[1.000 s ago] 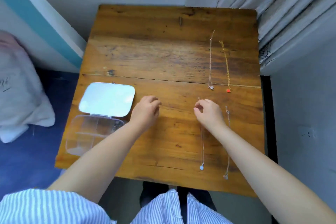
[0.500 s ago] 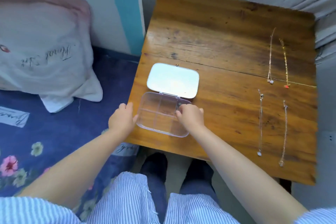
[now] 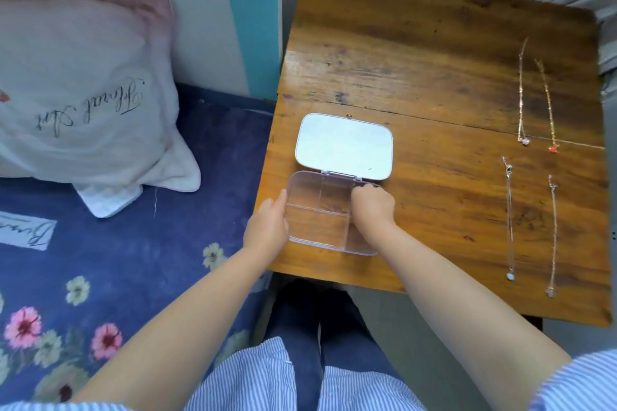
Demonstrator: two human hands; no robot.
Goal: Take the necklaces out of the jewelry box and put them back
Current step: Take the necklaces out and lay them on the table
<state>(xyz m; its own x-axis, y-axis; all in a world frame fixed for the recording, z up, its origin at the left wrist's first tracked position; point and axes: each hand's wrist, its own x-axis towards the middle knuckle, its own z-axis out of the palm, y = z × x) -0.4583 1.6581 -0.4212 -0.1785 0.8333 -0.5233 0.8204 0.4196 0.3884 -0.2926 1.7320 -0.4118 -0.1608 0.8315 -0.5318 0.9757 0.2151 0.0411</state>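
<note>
- A clear plastic jewelry box [image 3: 317,210] with inner dividers stands near the front left corner of the brown wooden bench [image 3: 434,77]. Its white lid [image 3: 344,144] is open and lies flat behind it, joined at the hinge.
- The left hand [image 3: 267,227] rests against the left wall of the box, thumb along the edge. The fingers are hidden, so I cannot tell if this grip is closed on the box.
- The right hand [image 3: 372,207] is over the right side of the box, curled closed with the fingertips pointing down near the hinge. If this grip pinches something, I cannot tell.
- The compartments that show seem to have nothing inside.
- Four necklaces lie straight on the right part of the bench, well apart from the box. At the back: a gold chain with a pale pendant [image 3: 521,90] and, just beside it, a gold chain with a red pendant [image 3: 547,103].
- At the front: a silver chain with a light blue pendant [image 3: 509,217] and a silver chain with a clear pendant [image 3: 553,233].
- A white pillow with dark script [image 3: 83,93] lies on a blue flowered bed cover [image 3: 100,277] left of the bench.
</note>
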